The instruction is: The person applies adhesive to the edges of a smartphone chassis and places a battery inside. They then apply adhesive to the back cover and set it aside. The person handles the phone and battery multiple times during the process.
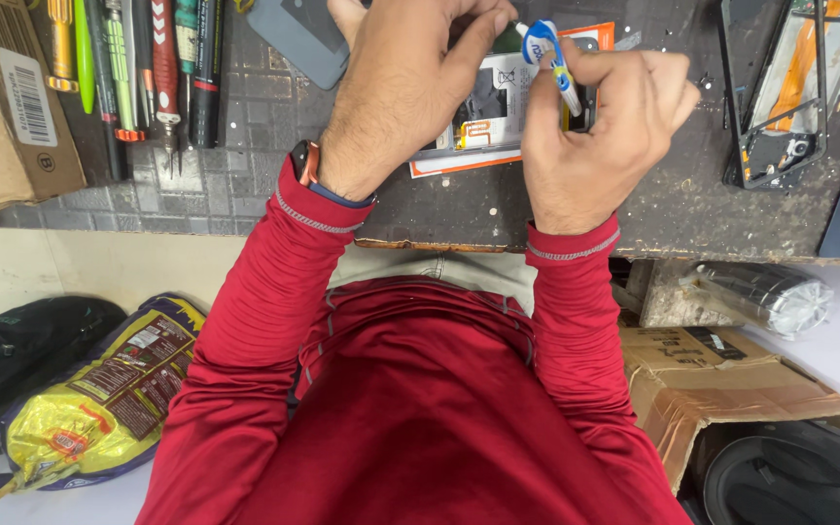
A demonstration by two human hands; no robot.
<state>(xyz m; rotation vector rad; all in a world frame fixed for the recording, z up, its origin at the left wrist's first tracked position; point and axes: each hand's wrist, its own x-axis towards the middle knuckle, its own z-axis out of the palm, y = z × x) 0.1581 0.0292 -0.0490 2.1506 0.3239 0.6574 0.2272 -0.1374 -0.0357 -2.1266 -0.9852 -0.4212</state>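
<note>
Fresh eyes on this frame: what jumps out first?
The two hands at top centre: the right hand pinches a small blue and white tube over an opened phone on the dark workbench, while the left hand steadies the phone. Next come the red sleeves filling the middle, then the row of screwdrivers at top left.

Both arms reached forward in red sleeves, forearms angled inward; the left hand (405,87) lay knuckles up, fingers curled downward, a watch on its wrist; the right hand (600,122) was closed in a loose fist, thumb and forefinger pinched together, close beside the left.
</note>
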